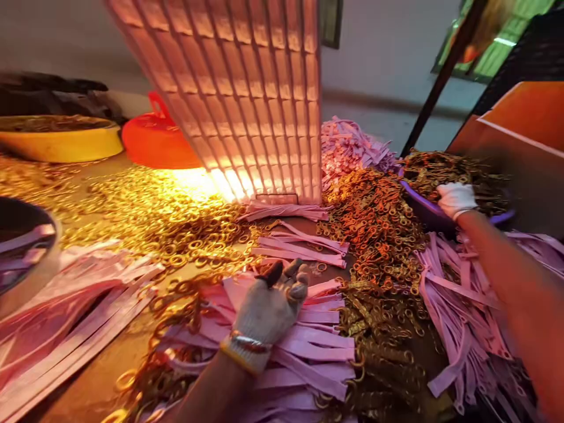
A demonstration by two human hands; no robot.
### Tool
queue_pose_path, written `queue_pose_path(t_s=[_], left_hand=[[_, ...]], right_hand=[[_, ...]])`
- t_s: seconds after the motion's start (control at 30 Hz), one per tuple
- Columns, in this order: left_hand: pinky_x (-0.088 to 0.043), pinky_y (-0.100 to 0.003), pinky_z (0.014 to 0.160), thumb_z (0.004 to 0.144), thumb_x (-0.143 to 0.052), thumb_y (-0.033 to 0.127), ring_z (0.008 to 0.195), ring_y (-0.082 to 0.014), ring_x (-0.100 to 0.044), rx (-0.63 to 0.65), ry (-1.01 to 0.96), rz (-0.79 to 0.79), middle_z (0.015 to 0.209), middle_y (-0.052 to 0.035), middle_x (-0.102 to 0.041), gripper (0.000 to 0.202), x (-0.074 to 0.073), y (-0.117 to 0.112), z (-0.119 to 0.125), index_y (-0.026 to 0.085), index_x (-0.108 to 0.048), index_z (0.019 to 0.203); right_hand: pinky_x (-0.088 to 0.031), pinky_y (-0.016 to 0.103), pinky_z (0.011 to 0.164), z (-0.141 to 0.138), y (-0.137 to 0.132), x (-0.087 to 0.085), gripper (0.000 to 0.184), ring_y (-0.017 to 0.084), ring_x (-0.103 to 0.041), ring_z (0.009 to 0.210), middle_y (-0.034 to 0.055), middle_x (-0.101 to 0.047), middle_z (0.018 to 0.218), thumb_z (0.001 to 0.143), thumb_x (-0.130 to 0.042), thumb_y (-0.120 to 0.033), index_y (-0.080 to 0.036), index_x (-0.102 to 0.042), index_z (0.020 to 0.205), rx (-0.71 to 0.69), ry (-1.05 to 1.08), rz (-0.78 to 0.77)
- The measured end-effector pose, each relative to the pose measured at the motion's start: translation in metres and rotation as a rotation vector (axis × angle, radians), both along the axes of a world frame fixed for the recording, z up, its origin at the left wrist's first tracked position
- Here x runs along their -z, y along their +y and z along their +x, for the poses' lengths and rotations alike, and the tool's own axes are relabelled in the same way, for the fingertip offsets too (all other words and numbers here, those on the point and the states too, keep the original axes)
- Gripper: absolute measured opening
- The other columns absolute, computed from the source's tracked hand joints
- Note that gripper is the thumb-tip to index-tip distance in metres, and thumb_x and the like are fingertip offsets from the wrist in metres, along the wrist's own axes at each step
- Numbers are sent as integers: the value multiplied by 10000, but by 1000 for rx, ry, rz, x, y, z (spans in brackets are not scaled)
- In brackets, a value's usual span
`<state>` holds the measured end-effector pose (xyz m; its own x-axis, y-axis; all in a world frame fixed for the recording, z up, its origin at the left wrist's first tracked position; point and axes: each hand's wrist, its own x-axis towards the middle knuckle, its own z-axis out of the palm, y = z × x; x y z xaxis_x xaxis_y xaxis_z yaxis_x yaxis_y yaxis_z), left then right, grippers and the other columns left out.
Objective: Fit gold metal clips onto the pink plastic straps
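Note:
My left hand (273, 305), in a pale knit glove with dark fingertips, is above a spread of pink straps (315, 341). Its fingers are curled closed; what is in them, if anything, I cannot make out. My right hand (457, 200), in a white glove, reaches to the near side of a purple basin (418, 202) heaped with brass-coloured metal clasps (458, 170). Its fingers are bunched against the heap, their tips partly hidden. Metal rings and clasps (370, 217) lie piled between my hands.
A ribbed panel (255, 94) stands upright at the back beside a glowing red lamp (158, 138). Gold rings (163, 211) cover the table's left. Around are a yellow tub (61, 147), a pale-rimmed container (50, 264), and more pink straps (88, 317). A dark post (436, 82) slants at the right.

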<state>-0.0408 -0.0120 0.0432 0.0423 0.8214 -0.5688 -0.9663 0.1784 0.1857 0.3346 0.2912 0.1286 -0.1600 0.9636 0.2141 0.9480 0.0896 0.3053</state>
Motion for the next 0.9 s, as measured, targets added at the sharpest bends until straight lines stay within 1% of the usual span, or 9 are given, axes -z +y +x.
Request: queue_pose_path(t_s=[0.2,0.23,0.3,0.37,0.43,0.5,0.6,0.77,0.9], left_hand=[[-626,-453,823,1001,-422,375,1024,-319,-699,-40,-86,65,1120,-216,-689,433,8,-13,2,72,-595,1256],[-609,-490,877,996,-431,369,1095,-343,-678,-45,-91,92,1176,-226,-676,458,7,-14,4,69,-559,1317],[-568,-543,958,995,-402,295,1192,-368,-632,-47,-82,157,1264,-239,-644,485,4,-16,9,68,-475,1416],[-532,-558,1013,973,-349,160,1230,-359,-612,-37,-47,212,1312,-238,-622,510,1,-18,14,80,-405,1474],[-498,-555,1061,920,-328,40,1242,-334,-608,-14,0,246,1350,-221,-605,591,-1,-22,19,109,-351,1507],[-457,-539,1112,880,-346,-18,1272,-306,-589,11,47,298,1399,-199,-576,666,-2,-28,22,140,-310,1526],[-395,-480,1177,877,-403,-12,1337,-253,-535,-28,169,456,1466,-154,-530,685,0,-40,23,188,-310,1526],[-342,-400,1200,904,-538,99,1392,-225,-471,-193,470,659,1507,-100,-498,569,4,-53,35,259,-439,1441],[-370,-410,1170,900,-591,171,1352,-240,-512,-272,629,754,1474,-84,-535,522,5,-55,51,285,-499,1402]], right_hand=[[-432,465,720,35,-1,-6,274,406,-635,1047,323,-640,1010,835,-509,-87,-102,-689,1041,163,138,239],[-441,470,720,33,-9,-6,300,396,-638,1040,336,-630,1034,851,-489,-107,-112,-671,1090,136,221,281],[-462,481,792,14,-40,1,325,355,-639,1026,297,-639,1076,871,-466,-145,-170,-642,1142,-93,427,293],[-481,467,893,-24,-89,15,287,301,-648,988,180,-679,1064,882,-477,-231,-232,-643,1116,-460,683,147],[-516,437,868,-72,-150,34,257,278,-660,931,114,-698,1008,879,-508,-302,-227,-650,1079,-710,871,-62],[-527,373,825,-120,-211,51,235,242,-665,887,81,-708,981,914,-510,-309,-227,-659,1075,-804,899,-305],[-501,319,754,-173,-276,69,217,197,-620,785,54,-687,888,962,-488,-340,-211,-649,1030,-777,950,-513],[-451,276,698,-211,-301,84,279,144,-481,736,22,-598,846,937,-508,-469,-197,-540,882,-815,1286,-753],[-345,245,583,-214,-303,85,333,111,-337,645,-34,-438,695,889,-552,-493,-201,-465,754,-749,1353,-724]])
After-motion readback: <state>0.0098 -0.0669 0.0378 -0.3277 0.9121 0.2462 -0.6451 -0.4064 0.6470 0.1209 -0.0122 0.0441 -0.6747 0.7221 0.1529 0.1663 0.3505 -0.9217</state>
